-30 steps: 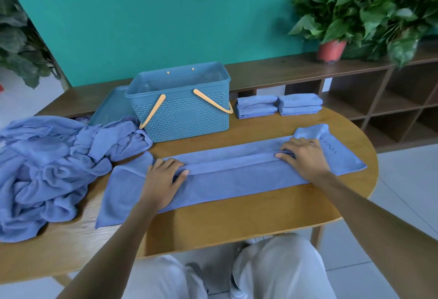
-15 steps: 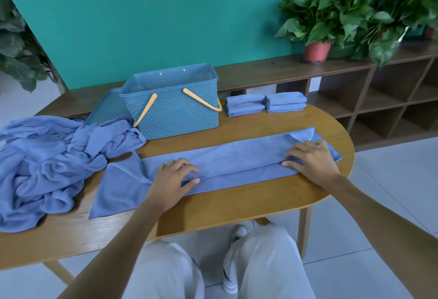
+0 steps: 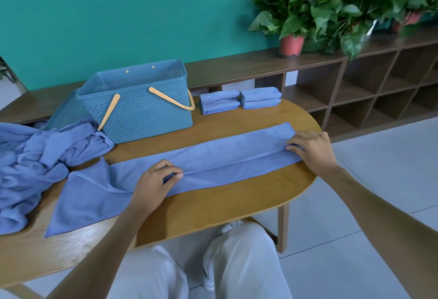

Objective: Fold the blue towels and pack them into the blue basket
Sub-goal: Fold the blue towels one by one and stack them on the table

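The towel (image 3: 213, 163) lies as a long narrow band across the wooden bench (image 3: 213, 206), from the left near part to the right far edge. The left hand (image 3: 154, 180) pinches the near edge of the cloth with curled fingers (image 3: 176, 175) at the middle seam, and the right hand (image 3: 312, 149) presses and grips the right end, its fingers bent on the same seam.

To do this lengthwise fold well, I think both hands should pull the edge to the same line and keep the cloth a little stretched between them, so the seam stays straight. The left end (it spreads out wide, not yet folded) needs to be brought in too, otherwise the band will be uneven.

The towel looks like soft microfibre, matte and thin, and it probably slides easily on the smooth bench. The blue basket (image 3: 147, 114) stands at the far left, hard plastic with a woven hole pattern and orange handles; it seems empty, though I cannot see its bottom. Two folded towels (image 3: 239, 100) lie just right of it, and a crumpled pile of towels (image 3: 35, 163) lies at the left.
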